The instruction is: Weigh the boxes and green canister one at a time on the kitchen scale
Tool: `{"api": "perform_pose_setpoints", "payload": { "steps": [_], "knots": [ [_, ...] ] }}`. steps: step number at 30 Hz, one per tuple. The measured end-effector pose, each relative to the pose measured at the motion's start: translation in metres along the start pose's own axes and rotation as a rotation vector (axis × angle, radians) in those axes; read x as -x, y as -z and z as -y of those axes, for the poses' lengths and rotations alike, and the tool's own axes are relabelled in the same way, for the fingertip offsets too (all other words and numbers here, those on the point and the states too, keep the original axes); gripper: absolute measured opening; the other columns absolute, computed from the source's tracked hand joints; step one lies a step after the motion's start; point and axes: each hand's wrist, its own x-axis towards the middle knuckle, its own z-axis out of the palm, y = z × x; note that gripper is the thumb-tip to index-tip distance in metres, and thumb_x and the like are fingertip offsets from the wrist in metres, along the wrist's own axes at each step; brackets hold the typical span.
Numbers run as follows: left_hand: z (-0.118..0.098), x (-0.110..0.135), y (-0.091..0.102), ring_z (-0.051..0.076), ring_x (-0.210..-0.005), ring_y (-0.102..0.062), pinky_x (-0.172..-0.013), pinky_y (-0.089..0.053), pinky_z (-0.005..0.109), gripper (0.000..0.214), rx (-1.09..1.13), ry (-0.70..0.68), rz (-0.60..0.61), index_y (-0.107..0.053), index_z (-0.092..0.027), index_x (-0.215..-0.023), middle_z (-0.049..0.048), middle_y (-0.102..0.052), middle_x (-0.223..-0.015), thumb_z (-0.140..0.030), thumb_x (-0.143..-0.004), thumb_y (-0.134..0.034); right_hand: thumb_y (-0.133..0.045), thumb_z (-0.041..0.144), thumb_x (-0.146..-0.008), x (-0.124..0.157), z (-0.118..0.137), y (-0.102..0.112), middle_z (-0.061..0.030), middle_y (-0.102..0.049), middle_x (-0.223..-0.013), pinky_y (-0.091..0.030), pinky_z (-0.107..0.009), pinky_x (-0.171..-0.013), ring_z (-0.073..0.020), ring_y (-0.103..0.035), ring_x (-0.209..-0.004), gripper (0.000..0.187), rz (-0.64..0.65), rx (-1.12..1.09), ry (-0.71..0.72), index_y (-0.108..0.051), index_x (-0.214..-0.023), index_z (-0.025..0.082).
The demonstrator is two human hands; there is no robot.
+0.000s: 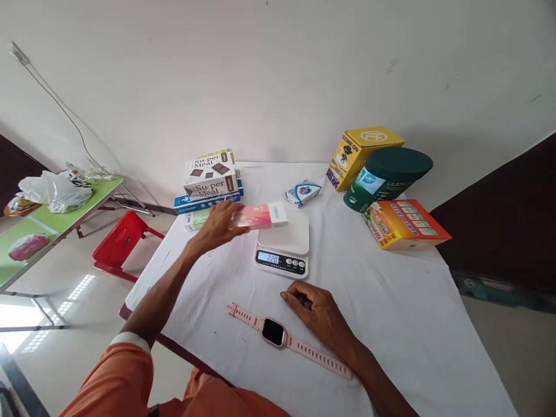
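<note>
My left hand is closed on one end of a pink and white box, whose far end reaches over the plate of a white kitchen scale. The scale's lit display appears to read 220. Whether the box touches the plate I cannot tell. Curled loosely, my right hand rests on the white cloth in front of the scale, and nothing shows in its fingers. Beside it, a pink smartwatch lies stretched out flat with its dark screen up.
Left, behind my hand, a Su-per Meal box tops stacked boxes. A small blue and white box lies beyond the scale. Rightward stand a yellow box, a dark green tub and an orange box. A red chair is left.
</note>
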Motion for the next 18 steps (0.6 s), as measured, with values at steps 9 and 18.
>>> {"api": "perform_pose_setpoints", "payload": {
  "steps": [9, 18],
  "knots": [
    [0.075, 0.028, 0.024, 0.037, -0.117, -0.05, -0.099, -0.043, 0.054, 0.045, -0.269, 0.151, -0.098, -0.067, -0.025, -0.128, 0.0162, -0.058, -0.127, -0.041, -0.088, -0.075, -0.057, 0.043, -0.098, -0.001, -0.001, -0.002, -0.0002, -0.057, -0.066, -0.04, -0.03, -0.057, -0.0164, -0.05, -0.06, 0.035, 0.001, -0.002, 0.003, -0.056, -0.071, 0.022],
    [0.073, 0.027, 0.016, 0.039, -0.113, -0.052, -0.098, -0.044, 0.057, 0.034, -0.324, 0.17, -0.141, -0.068, -0.024, -0.12, 0.0164, -0.06, -0.122, -0.031, -0.087, -0.071, -0.057, 0.04, -0.098, -0.001, 0.001, 0.0, 0.0012, -0.053, -0.065, -0.037, -0.029, -0.058, -0.015, -0.046, -0.061, 0.033, 0.005, -0.024, -0.015, -0.053, -0.07, 0.022]
  ]
}}
